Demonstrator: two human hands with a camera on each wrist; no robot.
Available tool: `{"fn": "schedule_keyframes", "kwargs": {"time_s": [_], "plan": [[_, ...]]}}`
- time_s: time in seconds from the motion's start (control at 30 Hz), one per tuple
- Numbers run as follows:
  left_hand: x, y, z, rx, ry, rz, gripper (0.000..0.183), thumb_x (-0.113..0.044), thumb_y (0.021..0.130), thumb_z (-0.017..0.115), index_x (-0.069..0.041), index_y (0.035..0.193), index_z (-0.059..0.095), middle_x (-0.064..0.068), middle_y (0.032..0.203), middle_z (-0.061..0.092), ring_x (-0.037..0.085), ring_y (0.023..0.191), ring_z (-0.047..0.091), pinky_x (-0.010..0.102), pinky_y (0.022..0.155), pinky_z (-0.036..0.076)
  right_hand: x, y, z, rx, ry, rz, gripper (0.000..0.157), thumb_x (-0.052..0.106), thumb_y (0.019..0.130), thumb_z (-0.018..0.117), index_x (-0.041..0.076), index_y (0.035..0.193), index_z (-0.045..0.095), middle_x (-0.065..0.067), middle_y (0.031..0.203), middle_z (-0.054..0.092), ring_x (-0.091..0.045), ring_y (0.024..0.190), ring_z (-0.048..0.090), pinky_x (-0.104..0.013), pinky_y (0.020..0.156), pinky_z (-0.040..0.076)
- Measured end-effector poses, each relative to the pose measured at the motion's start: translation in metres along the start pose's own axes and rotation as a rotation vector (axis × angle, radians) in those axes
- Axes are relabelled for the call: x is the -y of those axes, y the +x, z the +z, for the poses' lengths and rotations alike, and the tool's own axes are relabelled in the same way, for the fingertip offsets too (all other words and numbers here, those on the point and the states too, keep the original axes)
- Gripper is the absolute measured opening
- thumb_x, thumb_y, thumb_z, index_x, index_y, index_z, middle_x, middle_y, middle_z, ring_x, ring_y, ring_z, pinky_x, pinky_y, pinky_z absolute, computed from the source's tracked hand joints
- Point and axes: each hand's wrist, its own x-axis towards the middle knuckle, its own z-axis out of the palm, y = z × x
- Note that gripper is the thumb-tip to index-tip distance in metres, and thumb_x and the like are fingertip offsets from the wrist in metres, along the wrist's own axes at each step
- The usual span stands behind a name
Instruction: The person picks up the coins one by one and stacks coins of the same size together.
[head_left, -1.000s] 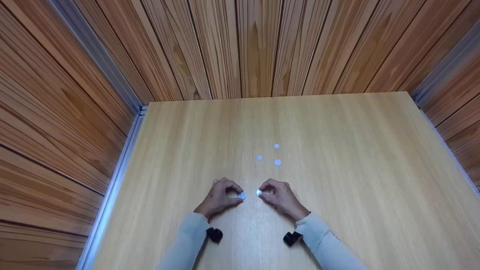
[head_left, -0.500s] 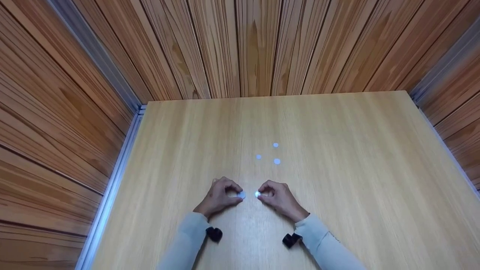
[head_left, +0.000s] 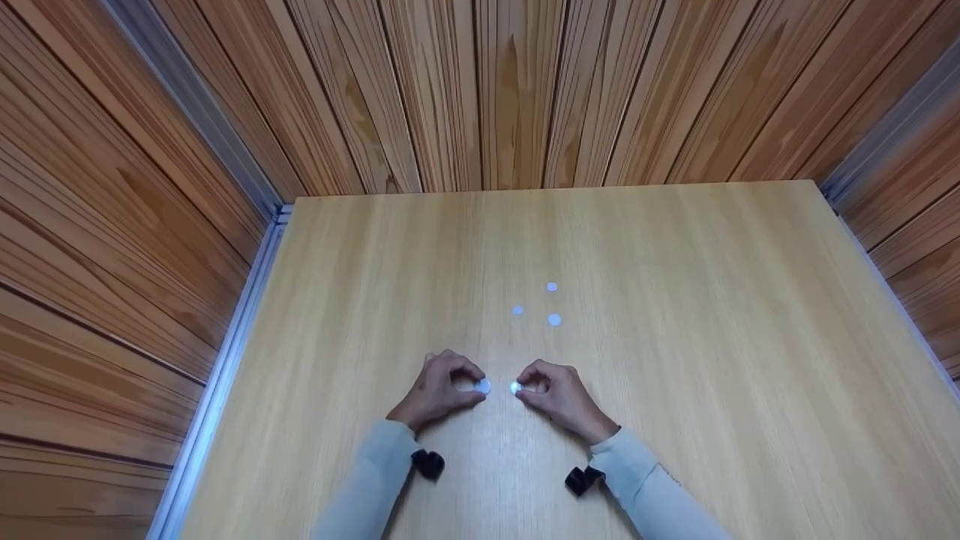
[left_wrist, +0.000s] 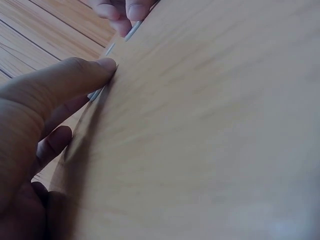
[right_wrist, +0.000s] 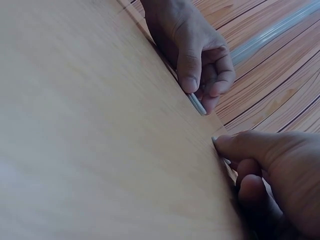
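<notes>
My left hand (head_left: 439,390) pinches a pale, silvery coin (head_left: 484,386) between thumb and index finger, low at the table top. Opposite it, my right hand (head_left: 559,394) pinches another coin (head_left: 515,388) the same way, and this one shines brightly. A small gap separates the two coins, which are nearly level with each other. In the right wrist view the left-hand coin (right_wrist: 197,104) shows as a thin edge flat on the table. The right-hand coin (right_wrist: 214,141) is mostly hidden behind the thumb there.
Farther back on the wooden table (head_left: 675,300) lie three more pale coins: a near one (head_left: 554,319), a far one (head_left: 552,286) and a left one (head_left: 517,310). Wood-plank walls (head_left: 517,90) and a metal rail (head_left: 217,382) bound the table.
My right hand has drawn its coin very slightly toward me, level with the left one. Both pinches are kept, and the head view has shifted a little.
</notes>
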Motion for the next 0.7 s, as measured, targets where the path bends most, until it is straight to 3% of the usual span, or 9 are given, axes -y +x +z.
{"fn": "schedule_keyframes", "kwargs": {"time_s": [0.37,0.7], "plan": [[-0.0004,-0.0005,-0.0009,-0.005,0.022,0.038,0.019,-0.027,0.081,0.084,-0.024,0.098,0.076,-0.015,0.098,0.066,0.012,0.096,0.054,0.039,0.089,0.030,-0.0002,0.0005,0.0003,-0.005,-0.005,-0.013,0.011,0.012,0.087,0.079,0.011,0.094,0.071,0.006,0.076,0.062,-0.006,0.059,0.051,-0.020,0.054,0.040],[0.0002,-0.0003,0.0005,-0.008,0.006,0.019,0.017,-0.027,0.081,0.084,-0.025,0.095,0.076,-0.016,0.097,0.065,0.013,0.097,0.052,0.039,0.089,0.030,-0.0002,0.0006,0.0005,-0.001,-0.005,-0.003,0.009,0.014,0.088,0.078,0.012,0.094,0.071,0.006,0.078,0.064,-0.006,0.059,0.051,-0.020,0.054,0.040]]}}
